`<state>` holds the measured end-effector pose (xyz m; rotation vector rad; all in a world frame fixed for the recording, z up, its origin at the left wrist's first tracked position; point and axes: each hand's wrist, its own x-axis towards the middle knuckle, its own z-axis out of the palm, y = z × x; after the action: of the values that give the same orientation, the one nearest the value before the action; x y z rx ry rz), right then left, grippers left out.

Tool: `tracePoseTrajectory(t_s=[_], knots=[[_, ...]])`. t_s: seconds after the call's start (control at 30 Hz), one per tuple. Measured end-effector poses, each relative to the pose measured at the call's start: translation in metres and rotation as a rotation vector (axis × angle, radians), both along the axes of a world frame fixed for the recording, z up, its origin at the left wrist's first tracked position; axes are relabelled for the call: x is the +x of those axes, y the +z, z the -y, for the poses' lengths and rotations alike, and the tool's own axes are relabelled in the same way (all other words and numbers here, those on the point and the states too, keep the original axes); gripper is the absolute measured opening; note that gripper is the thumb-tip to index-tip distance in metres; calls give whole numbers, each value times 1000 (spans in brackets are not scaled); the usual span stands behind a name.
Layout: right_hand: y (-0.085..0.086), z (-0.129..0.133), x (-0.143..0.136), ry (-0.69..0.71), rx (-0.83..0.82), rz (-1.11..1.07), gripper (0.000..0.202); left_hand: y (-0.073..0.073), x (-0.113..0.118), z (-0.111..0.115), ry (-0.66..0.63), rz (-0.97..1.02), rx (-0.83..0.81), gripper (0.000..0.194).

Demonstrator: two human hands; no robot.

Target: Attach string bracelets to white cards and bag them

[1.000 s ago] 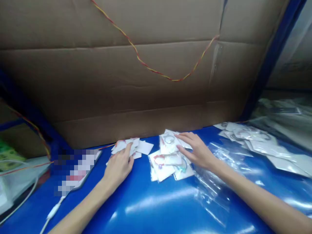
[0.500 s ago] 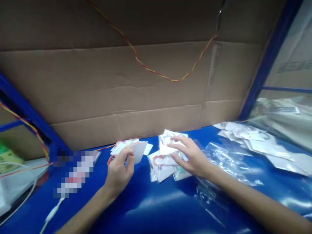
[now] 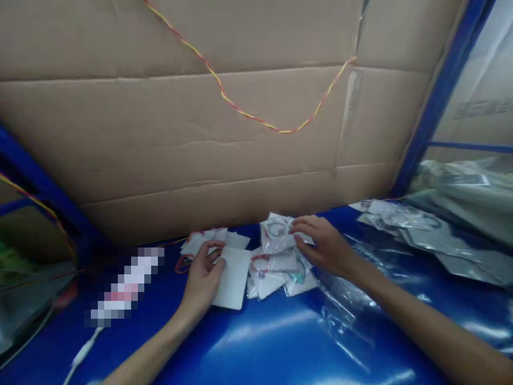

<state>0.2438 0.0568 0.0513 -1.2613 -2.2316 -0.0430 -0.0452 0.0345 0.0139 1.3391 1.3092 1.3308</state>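
A white card (image 3: 233, 278) is pinched in my left hand (image 3: 203, 271), its flat face turned up over the blue table. Behind that hand lie white cards with reddish cords (image 3: 200, 240). My right hand (image 3: 320, 243) has its fingers bent at the right edge of a bagged card with a ring-shaped cord (image 3: 274, 235); whether they grip it is unclear. Below this packet, more bagged cards (image 3: 268, 280) overlap, one with a red cord and one with a green one.
Clear plastic bags (image 3: 348, 299) lie under and beside my right forearm. Another pile of bagged cards (image 3: 425, 227) is at the back right. A cardboard wall (image 3: 200, 133) with a twisted cord stands behind the blue table (image 3: 256, 342). A white cable (image 3: 82, 353) runs at the left.
My left hand has lowered the white card and turned its broad face up, nearer the middle packets. My right hand has shifted slightly right, with its fingers drawn closer together.
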Motion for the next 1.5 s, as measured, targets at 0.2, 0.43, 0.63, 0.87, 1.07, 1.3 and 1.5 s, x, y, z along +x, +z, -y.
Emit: tracePoseTrajectory(t_s=[0.2,0.43,0.63,0.87,1.07,1.3,1.5], knots=[[27,-12,46,-150,-455,119,66,-8,1,-2,-30,-11,-72,45],[24,-14,59,14,-835,172,59,-8,0,-4,-43,-17,-112,45],[11,-18,52,86,-959,224,43,-9,0,-5,-17,-30,-99,44],[12,-18,50,65,-922,205,52,-7,0,-4,-20,-41,-116,44],[10,-13,51,65,-951,211,52,-8,0,-4,-17,-43,-110,43],[12,-16,50,138,-998,215,37,-8,0,-4,-18,-51,-106,44],[13,-18,54,188,-876,115,19,-11,-2,-5,-33,-59,-116,42]])
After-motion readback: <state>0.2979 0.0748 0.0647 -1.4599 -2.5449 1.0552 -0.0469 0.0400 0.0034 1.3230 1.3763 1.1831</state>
